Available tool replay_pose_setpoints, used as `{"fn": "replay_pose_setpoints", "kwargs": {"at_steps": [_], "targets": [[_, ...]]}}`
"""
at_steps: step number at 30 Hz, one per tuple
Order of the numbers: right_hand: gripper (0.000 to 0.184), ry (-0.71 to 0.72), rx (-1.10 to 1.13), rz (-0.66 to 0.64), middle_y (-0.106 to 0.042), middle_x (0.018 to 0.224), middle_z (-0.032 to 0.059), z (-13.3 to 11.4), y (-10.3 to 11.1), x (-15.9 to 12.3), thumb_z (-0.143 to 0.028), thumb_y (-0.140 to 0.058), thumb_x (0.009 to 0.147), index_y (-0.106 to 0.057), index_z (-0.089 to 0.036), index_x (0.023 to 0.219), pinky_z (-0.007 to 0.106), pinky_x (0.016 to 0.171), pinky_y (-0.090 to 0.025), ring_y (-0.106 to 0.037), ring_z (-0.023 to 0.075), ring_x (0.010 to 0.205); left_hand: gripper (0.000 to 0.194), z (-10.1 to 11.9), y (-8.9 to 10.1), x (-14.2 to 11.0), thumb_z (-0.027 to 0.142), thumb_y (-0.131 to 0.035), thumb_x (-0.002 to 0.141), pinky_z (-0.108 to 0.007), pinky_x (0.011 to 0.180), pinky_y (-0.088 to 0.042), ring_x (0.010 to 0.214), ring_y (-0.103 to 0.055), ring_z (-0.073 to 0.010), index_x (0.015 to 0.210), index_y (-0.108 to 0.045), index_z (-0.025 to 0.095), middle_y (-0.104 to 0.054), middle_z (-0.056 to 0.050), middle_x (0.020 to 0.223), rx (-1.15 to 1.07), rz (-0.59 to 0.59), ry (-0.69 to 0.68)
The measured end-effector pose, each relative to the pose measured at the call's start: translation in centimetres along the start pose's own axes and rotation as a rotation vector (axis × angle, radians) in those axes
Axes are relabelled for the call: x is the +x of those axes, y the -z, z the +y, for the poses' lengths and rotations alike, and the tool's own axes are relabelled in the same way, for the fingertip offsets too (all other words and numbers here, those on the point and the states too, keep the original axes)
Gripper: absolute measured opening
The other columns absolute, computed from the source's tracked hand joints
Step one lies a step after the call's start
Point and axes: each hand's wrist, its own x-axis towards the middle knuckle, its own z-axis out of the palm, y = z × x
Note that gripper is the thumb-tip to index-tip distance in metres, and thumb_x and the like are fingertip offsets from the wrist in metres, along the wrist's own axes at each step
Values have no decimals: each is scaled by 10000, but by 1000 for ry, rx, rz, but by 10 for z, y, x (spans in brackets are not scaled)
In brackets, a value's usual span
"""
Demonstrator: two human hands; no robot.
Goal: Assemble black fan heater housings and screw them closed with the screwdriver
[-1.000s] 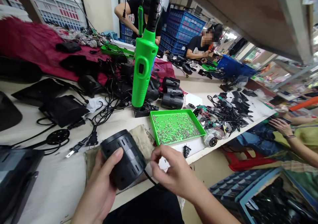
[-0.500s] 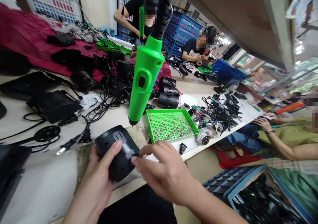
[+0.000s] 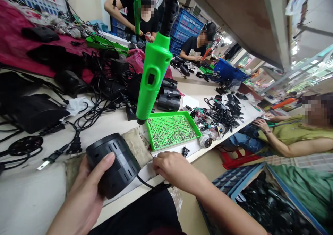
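Note:
My left hand (image 3: 87, 186) grips a black cylindrical housing (image 3: 112, 164) with slots in its wall, held over a folded beige cloth (image 3: 136, 146) at the table's front edge. A black cord (image 3: 148, 184) runs out of the housing toward me. My right hand (image 3: 173, 170) hovers at the table edge just right of the housing, fingers curled and pinched; what they hold, if anything, is too small to see. A green electric screwdriver (image 3: 152, 73) hangs from above, its tip just over the green screw tray (image 3: 170, 129).
Black cables, plugs (image 3: 74, 146) and black parts cover the table's left. More housings (image 3: 169, 101) and a heap of small parts (image 3: 221, 115) lie behind the tray. A person in a yellow-green top (image 3: 291, 137) sits at right; two others work at the far end. A crate of black parts (image 3: 262, 200) stands below.
My right hand has drawn back from the housing's side to the table edge. The housing has dropped a little lower and leftward in view as my head turned.

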Motion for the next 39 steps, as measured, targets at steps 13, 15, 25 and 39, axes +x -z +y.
{"fn": "replay_pose_setpoints", "kwargs": {"at_steps": [13, 15, 25, 39], "targets": [[51, 219, -110, 35, -653, 799, 47, 3, -10, 6, -123, -556, 902, -593, -148, 877, 299, 578, -382, -583, 181, 675, 498, -3, 0, 5, 337, -733, 759, -349, 912, -528, 1187, -585, -211, 1228, -605, 444, -669, 47, 1223, 22, 33, 0], [31, 196, 10, 118, -639, 778, 44, 2, -8, 6, -121, -577, 860, -588, -150, 855, 290, 579, -396, -569, 180, 667, 536, -3, -2, 0, 331, -718, 779, -414, 961, -503, 1183, -587, -224, 1281, -561, 437, -666, 33, 1227, 36, 29, 1], [43, 353, 683, 636, -532, 899, 24, -51, 41, 55, -155, -655, 840, -630, -189, 836, 269, 782, -455, -545, 161, 880, 850, -22, -1, 2, 581, -762, 642, -453, 942, -476, 1086, -600, -288, 1380, -393, 375, -578, -76, 1272, 116, -63, -217], [103, 476, 32, 357, -611, 1000, 31, -45, 69, 79, -209, -603, 926, -672, -199, 1003, 291, 764, -383, -540, 174, 902, 745, -16, -5, 6, 517, -748, 660, -413, 1042, -387, 1194, -552, -288, 1293, -449, 265, -596, -93, 1238, 127, -51, -270]]}}
